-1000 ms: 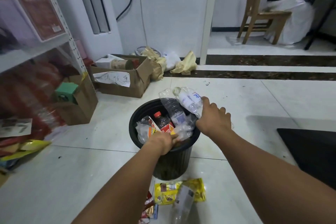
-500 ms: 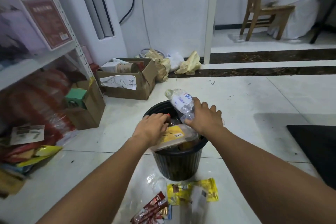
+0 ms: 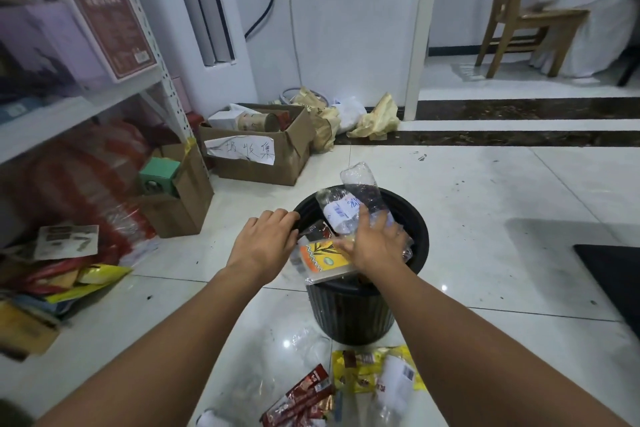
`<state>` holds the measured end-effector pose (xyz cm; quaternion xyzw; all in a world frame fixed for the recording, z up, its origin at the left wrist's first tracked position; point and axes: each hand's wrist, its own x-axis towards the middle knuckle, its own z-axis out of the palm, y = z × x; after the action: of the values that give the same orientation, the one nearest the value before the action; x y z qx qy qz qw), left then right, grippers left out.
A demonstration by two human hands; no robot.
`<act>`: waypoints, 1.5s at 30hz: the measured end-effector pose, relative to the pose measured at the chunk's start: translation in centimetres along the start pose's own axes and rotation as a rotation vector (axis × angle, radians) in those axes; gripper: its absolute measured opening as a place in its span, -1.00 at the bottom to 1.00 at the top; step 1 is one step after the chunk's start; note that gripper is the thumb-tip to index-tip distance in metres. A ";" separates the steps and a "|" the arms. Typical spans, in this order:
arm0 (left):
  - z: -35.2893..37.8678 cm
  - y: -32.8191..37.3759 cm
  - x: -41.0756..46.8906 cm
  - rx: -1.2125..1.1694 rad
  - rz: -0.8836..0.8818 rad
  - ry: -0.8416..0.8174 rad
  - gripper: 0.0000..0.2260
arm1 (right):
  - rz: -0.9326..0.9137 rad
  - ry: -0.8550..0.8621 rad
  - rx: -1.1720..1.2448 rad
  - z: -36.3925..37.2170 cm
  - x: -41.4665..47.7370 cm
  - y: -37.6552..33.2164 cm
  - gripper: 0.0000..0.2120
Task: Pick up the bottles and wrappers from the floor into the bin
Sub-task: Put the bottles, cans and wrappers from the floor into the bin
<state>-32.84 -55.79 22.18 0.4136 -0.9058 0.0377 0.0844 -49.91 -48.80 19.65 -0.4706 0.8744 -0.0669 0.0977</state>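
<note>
The round black plastic bin point(image 3: 415, 239) overflows with crushed clear plastic bottles point(image 3: 341, 215) and a yellow wrapper point(image 3: 323, 255). The right hand point(image 3: 375, 246) presses them, fingers spread (the left hand point(image 3: 265, 244) curls over the rim).

Both forearms were bare to the frame's bottom edge, with no sleeves showing. The left hand point(image 3: 265, 246) and the right hand point(image 3: 375, 244) wore nothing: fingers uncovered.

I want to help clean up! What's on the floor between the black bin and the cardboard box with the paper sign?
Nothing. In the head view, only bare white tile lies between the bin and the cardboard box.
</note>
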 end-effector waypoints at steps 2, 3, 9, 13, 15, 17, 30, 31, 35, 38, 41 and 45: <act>0.2 -0.2 -0.4 -0.005 -0.010 -0.002 -0.68 | -0.013 -0.061 -0.046 1.0 -0.1 0.3 -0.21; 0.4 -0.3 -0.7 -0.004 -0.011 -0.004 -0.67 | -0.021 -0.069 -0.067 1.3 -0.2 0.4 -0.23; 0.7 -1.1 -2.2 0.005 -0.051 0.008 -0.68 | -0.055 0.020 -0.070 1.1 -0.4 -0.5 -0.19; 0.7 -1.4 -3.5 -0.022 -0.068 -0.039 -0.64 | -0.097 0.172 -0.003 0.3 -1.3 -0.6 -0.29; 0.5 -1.1 -4.3 -0.038 -0.107 -0.056 -0.62 | -0.129 0.229 0.030 -0.2 -2.1 -0.5 -0.40; 0.2 -0.5 -5.1 -0.039 -0.128 -0.069 -0.61 | -0.161 0.258 0.033 -0.8 -3.0 -0.3 -0.45; -4.4 4.4 -12.4 -0.079 -0.233 -0.084 -0.60 | -0.212 0.303 0.035 -6.0 -11.8 2.5 -0.56; -4.7 4.8 -13.1 -0.080 -0.237 -0.084 -0.60 | -0.217 0.296 0.034 -6.0 -12.6 2.5 -0.57; -4.9 5.8 -15.9 -0.080 -0.251 -0.093 -0.61 | -0.235 0.263 0.057 -5.5 -15.8 2.4 -0.58; -4.4 6.2 -18.1 -0.070 -0.254 -0.126 -0.61 | -0.256 0.240 0.059 -4.3 -18.2 2.2 -0.58; -3.4 6.1 -20.1 -0.039 -0.268 -0.165 -0.61 | -0.265 0.221 0.063 -3.2 -19.8 1.9 -0.60; -0.7 5.5 -21.7 -0.026 -0.306 -0.202 -0.62 | -0.257 0.206 0.066 -1.6 -20.3 1.7 -0.59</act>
<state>-22.94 -35.96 18.84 0.5473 -0.8365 -0.0291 0.0029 -40.73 -30.90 23.07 -0.5656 0.8098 -0.1555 0.0134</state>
